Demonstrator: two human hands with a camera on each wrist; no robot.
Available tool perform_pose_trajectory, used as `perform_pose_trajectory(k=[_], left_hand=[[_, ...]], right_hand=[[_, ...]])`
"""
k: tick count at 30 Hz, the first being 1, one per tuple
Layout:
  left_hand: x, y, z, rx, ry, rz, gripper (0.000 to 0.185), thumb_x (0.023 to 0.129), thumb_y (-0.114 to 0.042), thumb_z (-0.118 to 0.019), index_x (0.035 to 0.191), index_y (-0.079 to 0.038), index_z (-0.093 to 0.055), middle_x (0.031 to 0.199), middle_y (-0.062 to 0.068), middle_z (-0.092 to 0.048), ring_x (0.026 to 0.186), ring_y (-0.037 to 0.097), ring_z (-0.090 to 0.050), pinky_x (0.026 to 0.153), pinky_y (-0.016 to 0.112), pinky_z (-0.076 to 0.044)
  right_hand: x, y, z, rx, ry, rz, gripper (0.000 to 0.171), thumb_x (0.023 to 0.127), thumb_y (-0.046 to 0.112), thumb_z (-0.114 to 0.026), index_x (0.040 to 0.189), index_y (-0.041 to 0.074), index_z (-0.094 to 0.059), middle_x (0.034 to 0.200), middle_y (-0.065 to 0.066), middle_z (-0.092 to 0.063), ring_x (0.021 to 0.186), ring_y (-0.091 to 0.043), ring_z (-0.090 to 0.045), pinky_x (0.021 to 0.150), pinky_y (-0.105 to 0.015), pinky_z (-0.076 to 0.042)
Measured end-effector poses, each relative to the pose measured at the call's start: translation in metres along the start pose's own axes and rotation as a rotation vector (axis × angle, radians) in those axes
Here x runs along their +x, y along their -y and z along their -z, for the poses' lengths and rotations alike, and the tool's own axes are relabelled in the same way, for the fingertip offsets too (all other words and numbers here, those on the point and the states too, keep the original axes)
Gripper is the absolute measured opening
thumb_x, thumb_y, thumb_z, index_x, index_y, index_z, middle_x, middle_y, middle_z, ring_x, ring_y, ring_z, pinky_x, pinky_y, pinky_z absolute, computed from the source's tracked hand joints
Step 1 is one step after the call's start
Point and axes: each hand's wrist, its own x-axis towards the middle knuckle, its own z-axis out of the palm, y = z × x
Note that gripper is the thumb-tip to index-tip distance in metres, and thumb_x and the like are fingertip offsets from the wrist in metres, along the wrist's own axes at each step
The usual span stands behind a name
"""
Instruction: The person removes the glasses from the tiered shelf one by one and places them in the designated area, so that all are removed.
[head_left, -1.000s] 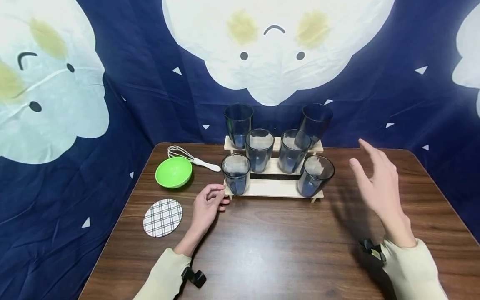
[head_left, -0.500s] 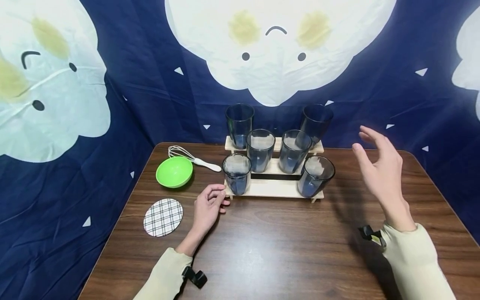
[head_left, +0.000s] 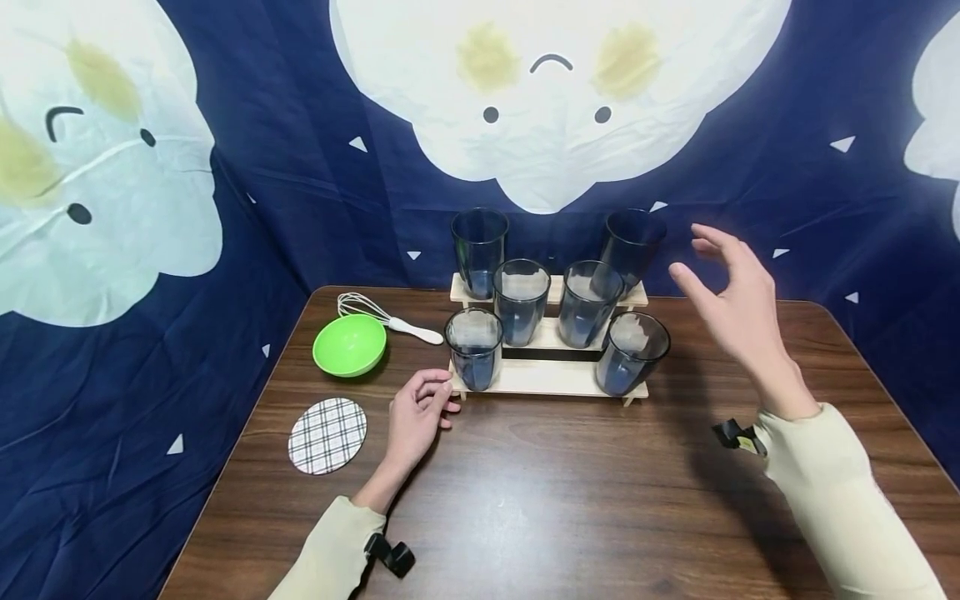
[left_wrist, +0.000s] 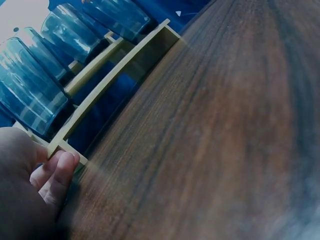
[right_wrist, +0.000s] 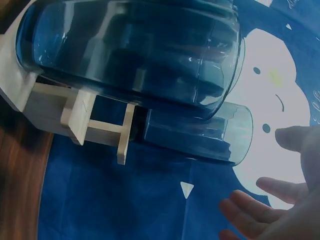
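I have the rack a little right of centre in the head view, standing on the brown wood-grain table. It is pale wood in three stepped shelves, and I count two glasses on each. They are smoky blue-grey and see-through, with dark round rims, all mouth up; the middle pair sits close together, the front and back pairs well apart.

At left of centre I see the left hand pinching the rack's front left corner. Toward the right of the frame, the right hand is open, thumb and fingers parted, near the back right glass but not touching it.

My left wrist feed shows what the head view hides: the fingers curled beneath the end of the front shelf, and the gap under that board. The right wrist feed gives me the rack's stepped end side-on, and a clear gap between the fingertips and the glasses.

Through the glass walls I can make out pale and blue patches. Over in the left part of the head view, the green bowl shows its smooth inside, with a white whisk just behind it and a checked round mat below it in the frame.
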Motion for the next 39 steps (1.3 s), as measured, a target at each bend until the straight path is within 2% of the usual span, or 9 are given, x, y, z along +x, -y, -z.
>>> perform_pose_trajectory(k=[5, 8, 23, 34, 39], left_hand=[[0.0, 0.001, 0.001, -0.003, -0.002, 0.002, 0.017, 0.109, 0.001, -0.068, 0.125, 0.006, -0.071, 0.102, 0.029, -0.078, 0.074, 0.012, -0.078, 0.054, 0.024, -0.066], [0.0, 0.0, 0.001, -0.001, -0.005, 0.003, 0.017, 0.109, 0.0, -0.068, 0.125, 0.006, -0.07, 0.102, 0.028, -0.078, 0.074, 0.012, -0.078, 0.053, 0.024, -0.065], [0.0, 0.0, 0.0, -0.008, -0.001, 0.002, 0.018, 0.109, -0.003, -0.07, 0.125, 0.006, -0.071, 0.101, 0.028, -0.078, 0.074, 0.017, -0.079, 0.053, 0.027, -0.066], [0.0, 0.0, -0.001, -0.002, 0.0, 0.004, 0.017, 0.109, -0.002, -0.069, 0.125, 0.005, -0.071, 0.101, 0.028, -0.078, 0.074, 0.017, -0.079, 0.052, 0.025, -0.065], [0.0, -0.001, -0.001, -0.008, 0.0, 0.003, 0.017, 0.109, -0.001, -0.069, 0.124, 0.005, -0.071, 0.102, 0.029, -0.078, 0.073, 0.016, -0.079, 0.052, 0.025, -0.065]], right_hand=[[0.012, 0.006, -0.004, -0.009, 0.06, 0.001, 0.06, 0.103, 0.023, -0.08, 0.158, 0.01, -0.061, 0.143, -0.026, -0.068, 0.138, -0.046, -0.059, 0.117, -0.056, -0.045], [0.02, 0.007, -0.006, -0.01, 0.095, -0.012, 0.062, 0.103, 0.025, -0.08, 0.16, 0.01, -0.058, 0.145, -0.027, -0.066, 0.141, -0.046, -0.057, 0.12, -0.062, -0.043], [0.044, 0.0, -0.014, 0.01, 0.238, -0.101, 0.078, 0.102, 0.04, -0.082, 0.168, 0.015, -0.048, 0.155, -0.023, -0.061, 0.145, -0.043, -0.057, 0.121, -0.068, -0.043], [0.053, -0.005, -0.022, 0.022, 0.321, -0.128, 0.086, 0.1, 0.044, -0.083, 0.17, 0.013, -0.044, 0.161, -0.023, -0.056, 0.147, -0.043, -0.054, 0.119, -0.066, -0.044], [0.055, -0.01, -0.026, 0.026, 0.354, -0.148, 0.09, 0.1, 0.047, -0.083, 0.172, 0.015, -0.042, 0.167, -0.018, -0.051, 0.145, -0.04, -0.055, 0.118, -0.062, -0.045]])
